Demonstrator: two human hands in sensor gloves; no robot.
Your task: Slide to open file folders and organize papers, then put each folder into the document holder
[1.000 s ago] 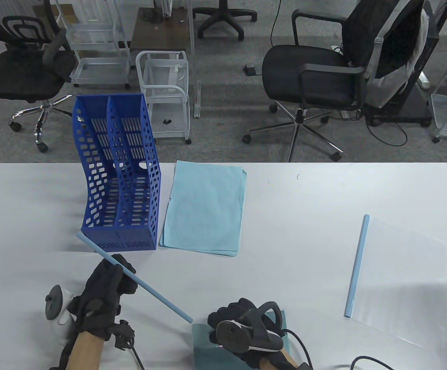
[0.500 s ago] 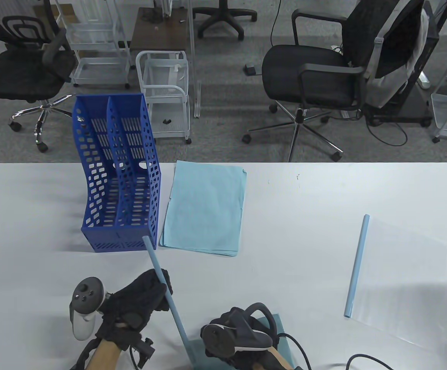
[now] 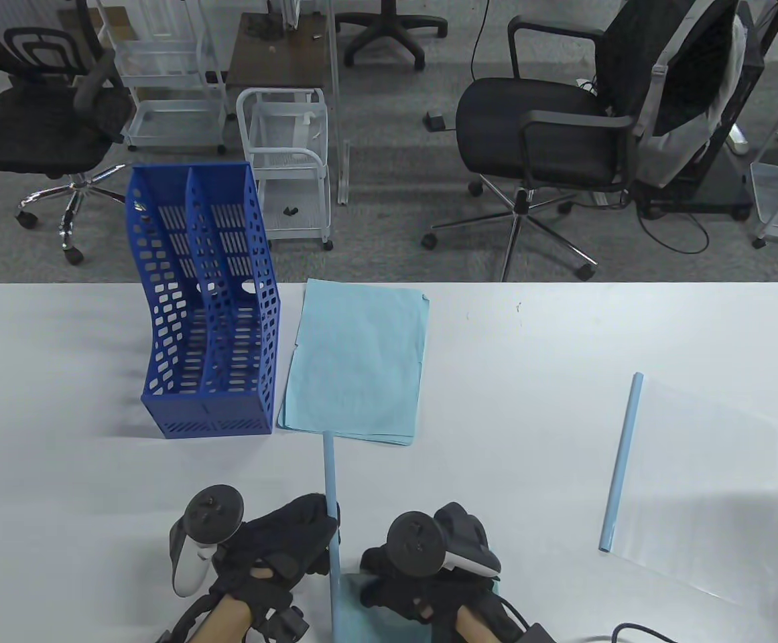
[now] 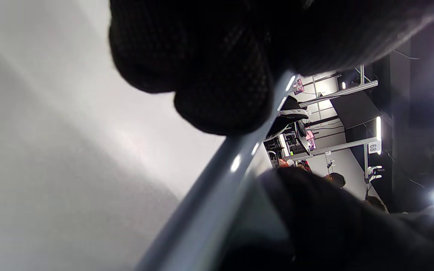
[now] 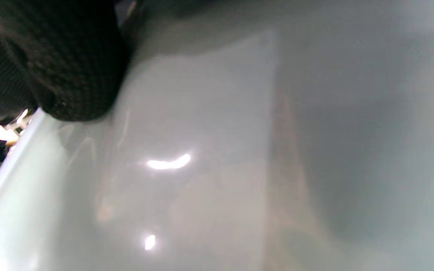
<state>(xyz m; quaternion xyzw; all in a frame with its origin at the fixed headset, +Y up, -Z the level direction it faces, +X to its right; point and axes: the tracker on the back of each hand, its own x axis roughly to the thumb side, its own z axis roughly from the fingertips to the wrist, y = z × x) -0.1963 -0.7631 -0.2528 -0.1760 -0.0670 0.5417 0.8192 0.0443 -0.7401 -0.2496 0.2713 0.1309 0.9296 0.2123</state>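
From above, the left hand (image 3: 275, 542) grips the slide bar (image 3: 330, 509), pointing to twelve o'clock, apparently lining it up with the folder (image 3: 389, 616) that the right hand (image 3: 429, 576) holds at six o'clock. The left wrist view shows fingers (image 4: 220, 94) curled round the bar. In the right wrist view a fingertip (image 5: 77, 75) rests on the clear cover; how tightly that hand holds it I cannot tell.

Table cam: I get it high, on the person's side, looking down and forward over the white table (image 3: 529, 335) to office chairs and floor beyond; wide, far off. Both hands enter at btm edge.

L wrist cam: tilted hard, room bkgd runs sideways; v. close under the left hand (image 4: 209, 64), light-blue slide bar (image 4: 217, 177) crossing diagonally, same bar as the slide bar (image 3: 330, 495) in the table cam.

R wrist cam: nearly touching a glossy clear cover (image 5: 202, 150), blurred; right hand (image 5: 51, 60) top left. Shared w/ table cam: hands' spot at btm centre.
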